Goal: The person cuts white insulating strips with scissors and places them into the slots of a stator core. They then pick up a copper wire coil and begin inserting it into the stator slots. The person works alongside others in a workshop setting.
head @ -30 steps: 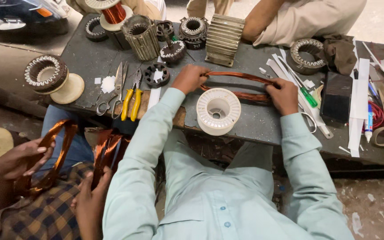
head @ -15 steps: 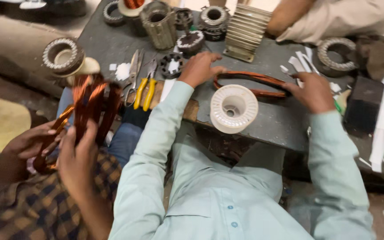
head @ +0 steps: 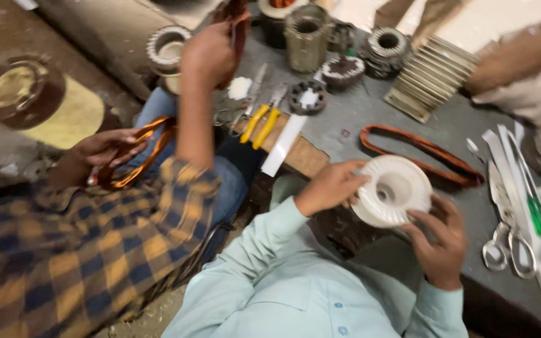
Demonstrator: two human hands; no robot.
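Fingers of both my left hand and right hand grasp the white spool; its underside is hidden. Copper coil at twelve o'clock, table edge near.

From where I stand there is no package, label, sign or screen to be seen on the workbench or around it, only loose tools and parts.
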